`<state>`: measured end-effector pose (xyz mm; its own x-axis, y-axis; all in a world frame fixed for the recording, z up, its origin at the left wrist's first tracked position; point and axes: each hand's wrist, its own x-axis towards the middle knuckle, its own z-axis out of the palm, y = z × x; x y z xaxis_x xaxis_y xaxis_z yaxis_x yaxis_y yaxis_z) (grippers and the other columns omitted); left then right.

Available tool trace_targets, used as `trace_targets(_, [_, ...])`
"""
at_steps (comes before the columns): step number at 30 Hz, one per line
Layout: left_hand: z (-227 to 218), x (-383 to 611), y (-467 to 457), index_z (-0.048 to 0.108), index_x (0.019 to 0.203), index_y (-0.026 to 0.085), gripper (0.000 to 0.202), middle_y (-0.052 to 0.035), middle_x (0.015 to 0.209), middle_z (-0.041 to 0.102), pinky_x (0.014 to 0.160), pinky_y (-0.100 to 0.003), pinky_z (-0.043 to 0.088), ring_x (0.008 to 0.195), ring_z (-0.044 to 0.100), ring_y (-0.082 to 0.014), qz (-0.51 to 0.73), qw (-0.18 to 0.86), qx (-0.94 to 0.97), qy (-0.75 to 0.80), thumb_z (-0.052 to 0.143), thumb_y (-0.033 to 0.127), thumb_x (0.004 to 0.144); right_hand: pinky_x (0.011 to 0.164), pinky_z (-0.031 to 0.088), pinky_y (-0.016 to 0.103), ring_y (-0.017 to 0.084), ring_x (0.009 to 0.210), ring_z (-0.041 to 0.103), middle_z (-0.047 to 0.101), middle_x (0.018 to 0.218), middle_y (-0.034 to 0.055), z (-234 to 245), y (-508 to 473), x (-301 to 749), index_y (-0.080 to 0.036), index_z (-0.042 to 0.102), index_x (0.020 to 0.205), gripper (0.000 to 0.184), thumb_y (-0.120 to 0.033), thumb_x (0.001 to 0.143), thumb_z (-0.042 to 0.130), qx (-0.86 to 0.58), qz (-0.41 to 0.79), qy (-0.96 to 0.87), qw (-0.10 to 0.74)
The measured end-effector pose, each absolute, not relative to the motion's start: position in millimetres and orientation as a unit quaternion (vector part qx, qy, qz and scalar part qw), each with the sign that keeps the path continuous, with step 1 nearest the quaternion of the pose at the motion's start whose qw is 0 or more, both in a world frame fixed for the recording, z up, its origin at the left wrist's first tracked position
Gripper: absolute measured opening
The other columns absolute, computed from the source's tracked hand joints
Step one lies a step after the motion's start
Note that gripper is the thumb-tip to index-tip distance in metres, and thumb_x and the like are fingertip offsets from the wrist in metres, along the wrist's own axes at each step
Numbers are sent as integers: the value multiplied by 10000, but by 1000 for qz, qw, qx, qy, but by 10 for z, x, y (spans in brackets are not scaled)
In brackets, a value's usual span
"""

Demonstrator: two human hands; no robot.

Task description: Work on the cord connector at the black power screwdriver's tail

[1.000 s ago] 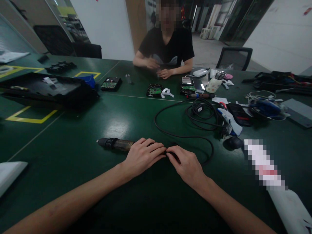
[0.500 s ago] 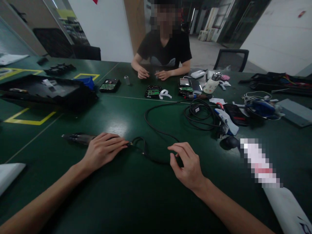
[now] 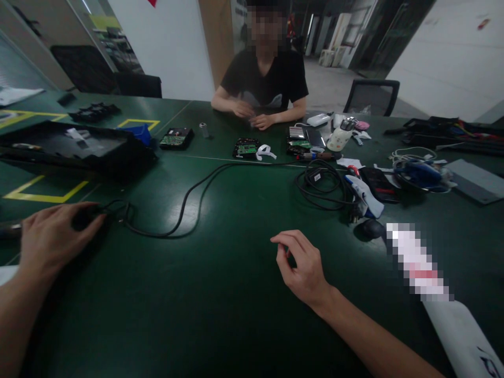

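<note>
My left hand [image 3: 59, 231], at the left of the green table, is wrapped over a dark corded electric screwdriver [image 3: 10, 230]; most of the tool is hidden under the palm or cut off by the picture edge. From its rear a black cable [image 3: 183, 202] runs in a loose S to the right and away across the tabletop. My right hand [image 3: 301, 265] rests at the right of centre, its fingers curled in and the thumb tip against them, with nothing seen between. The cable lies apart from this hand.
Across the table a person [image 3: 263, 79] handles something small. A black tray-like housing [image 3: 114, 152] stands at left. Circuit-board units [image 3: 246, 148] lie in the middle, a coiled cable [image 3: 321, 184] at right, beside a blue-white object [image 3: 366, 197], a bottle [image 3: 339, 137] and a white device [image 3: 452, 325].
My left hand has slid left with the electric screwdriver, drawing the cable leftward and away from my right hand. My right hand stayed in place; its thumb and fingers have come together.
</note>
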<state>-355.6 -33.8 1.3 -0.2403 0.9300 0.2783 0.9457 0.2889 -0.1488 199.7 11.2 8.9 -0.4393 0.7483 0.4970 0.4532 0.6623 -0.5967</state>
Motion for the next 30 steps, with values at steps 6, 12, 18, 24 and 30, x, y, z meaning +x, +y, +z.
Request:
trace_targets(6, [-4, -3194, -238, 416, 1485, 250, 569, -72, 1319, 616, 1054, -393, 384, 1202, 573, -264, -22, 126, -640, -758, 335, 562, 1017, 797, 591, 361, 206, 976, 660, 663, 1094, 76, 104, 107, 1971, -210, 644, 1164, 235, -92, 1011, 510, -356, 186, -831, 385])
trace_targets(12, [-30, -2211, -171, 489, 1416, 201, 506, -86, 1184, 659, 1006, -440, 434, 1083, 612, -282, -62, 83, -727, -678, 487, 488, 999, 781, 589, 374, 228, 994, 664, 680, 1109, 89, 108, 72, 1967, -215, 644, 1187, 270, -87, 984, 520, -340, 153, -849, 375])
trace_targets(18, [-59, -757, -330, 395, 1549, 179, 646, -143, 1383, 599, 1074, -500, 468, 1254, 572, -304, -188, 16, -822, -537, 581, 325, 947, 892, 564, 446, 294, 1111, 616, 692, 1165, 109, 179, -79, 1861, -209, 646, 1244, 300, -183, 947, 609, -316, 110, -897, 288])
trace_targets(24, [42, -652, -296, 468, 1529, 252, 579, -81, 1529, 526, 1260, -584, 282, 1449, 448, -305, -201, 36, -863, -462, 574, 247, 960, 849, 513, 470, 293, 1005, 608, 698, 1071, 115, 153, -28, 1853, -187, 676, 1121, 160, -202, 981, 600, -366, 70, -913, 165])
trace_targets(30, [22, -951, -94, 512, 1488, 295, 493, -67, 1398, 612, 1219, -570, 332, 1301, 567, -271, -166, 12, -879, -447, 598, 362, 1007, 848, 481, 452, 287, 1013, 589, 683, 1063, 108, 157, 11, 1884, -188, 674, 1094, 140, -186, 992, 579, -368, 72, -913, 161])
